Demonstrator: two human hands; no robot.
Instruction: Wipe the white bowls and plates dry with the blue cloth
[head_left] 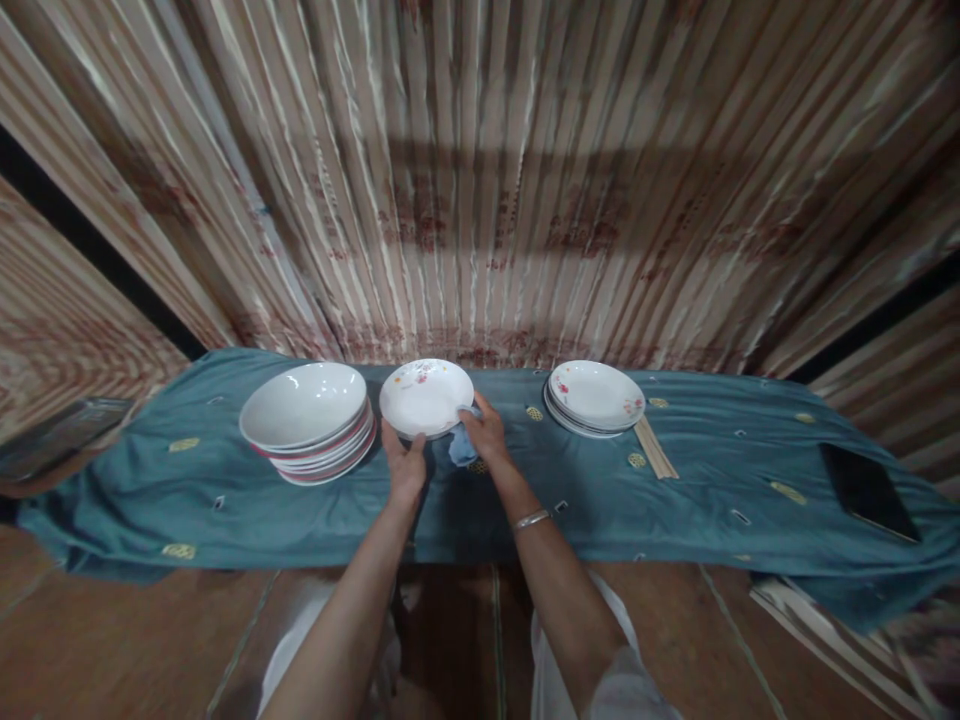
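Note:
A white plate [427, 400] with small flower prints is between my hands, over the middle of the table. My left hand [405, 465] grips its lower left rim, thumb on top and fingers partly hidden beneath. At the right rim, my right hand [484, 428] holds a crumpled light blue cloth [463, 447] against the plate. Left of the plate stands a stack of white bowls [307, 405], some with red rims. To the right is a short stack of flowered plates [598, 393], with wooden chopsticks [656, 450] lying beside and partly behind it.
A teal patterned cloth [247, 530] covers the long table. A dark flat tablet-like object [868, 490] lies near the right end. At the far left is a dark glossy tray-like item [64, 435]. Striped curtains [480, 200] hang right behind the table.

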